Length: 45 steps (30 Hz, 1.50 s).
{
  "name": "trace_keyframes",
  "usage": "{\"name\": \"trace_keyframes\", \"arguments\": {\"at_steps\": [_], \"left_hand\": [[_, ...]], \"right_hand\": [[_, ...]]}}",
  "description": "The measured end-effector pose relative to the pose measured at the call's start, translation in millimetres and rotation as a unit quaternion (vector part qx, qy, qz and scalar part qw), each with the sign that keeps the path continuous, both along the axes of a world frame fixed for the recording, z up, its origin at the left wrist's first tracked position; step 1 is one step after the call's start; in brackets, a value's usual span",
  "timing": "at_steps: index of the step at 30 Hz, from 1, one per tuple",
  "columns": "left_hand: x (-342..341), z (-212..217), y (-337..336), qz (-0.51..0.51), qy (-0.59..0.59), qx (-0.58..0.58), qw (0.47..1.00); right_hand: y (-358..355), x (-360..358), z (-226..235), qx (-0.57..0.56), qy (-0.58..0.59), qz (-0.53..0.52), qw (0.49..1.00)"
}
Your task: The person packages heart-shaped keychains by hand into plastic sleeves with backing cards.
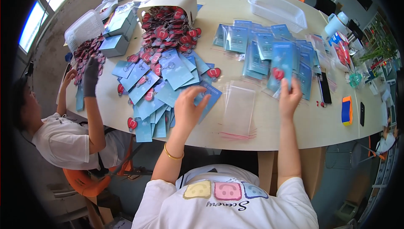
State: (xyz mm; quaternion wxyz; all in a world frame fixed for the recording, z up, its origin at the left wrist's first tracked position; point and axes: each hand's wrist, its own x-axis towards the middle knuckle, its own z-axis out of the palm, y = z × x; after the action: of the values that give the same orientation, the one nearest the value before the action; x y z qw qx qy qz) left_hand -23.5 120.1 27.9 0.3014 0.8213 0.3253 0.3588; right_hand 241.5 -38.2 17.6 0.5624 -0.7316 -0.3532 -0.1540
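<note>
In my right hand (291,97) the lower end of a clear bag with a blue card (285,55) is pinched; a red charm (277,74) shows on the card. It is held over a pile of similar bagged cards (265,46). My left hand (187,107) is open, its thumb and fingers curved apart, beside a heap of loose blue cards (148,106). Some of these cards carry red charms with metal rings. Between my hands lies a stack of flat, clear bags (239,107) with pink strips at the near end.
A tipped white basket (168,1) spills red charms (168,29). Left sits another person (84,136) with a gloved hand, near a second basket (84,28) and blue boxes (114,45). A clear tray (277,10), black phone (324,88) and orange-blue object (346,111) are further right.
</note>
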Motion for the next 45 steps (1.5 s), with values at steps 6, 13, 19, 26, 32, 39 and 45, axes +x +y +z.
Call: {"name": "trace_keyframes", "arguments": {"at_steps": [6,13,19,26,32,39,45], "left_hand": [[-14.4,-11.9,63.3,0.153,0.247,0.19,0.938],[-5.9,-17.4,23.0,0.081,0.279,0.106,0.951],[-8.6,-43.9,-0.1,0.079,0.249,0.154,0.953],[-31.3,-17.9,-7.4,0.093,-0.049,0.073,0.992],[-38.3,15.4,7.6,0.037,-0.286,-0.033,0.957],[-3.4,7.4,-1.0,-0.302,-0.164,-0.433,0.833],[16.8,7.3,-31.2,-0.213,-0.203,-0.475,0.829]], "right_hand": [[37.7,74.1,20.3,-0.189,-0.204,-0.134,0.951],[114.8,-78.3,3.5,-0.237,0.01,0.236,0.942],[159.0,-123.4,-21.7,-0.379,0.065,0.246,0.89],[129.6,-116.7,-7.4,-0.143,0.137,0.344,0.918],[72.1,-115.2,25.9,-0.102,-0.024,0.297,0.949],[44.9,-98.6,16.1,0.037,0.293,0.409,0.864],[15.8,-98.1,5.1,0.019,0.489,0.447,0.749]]}}
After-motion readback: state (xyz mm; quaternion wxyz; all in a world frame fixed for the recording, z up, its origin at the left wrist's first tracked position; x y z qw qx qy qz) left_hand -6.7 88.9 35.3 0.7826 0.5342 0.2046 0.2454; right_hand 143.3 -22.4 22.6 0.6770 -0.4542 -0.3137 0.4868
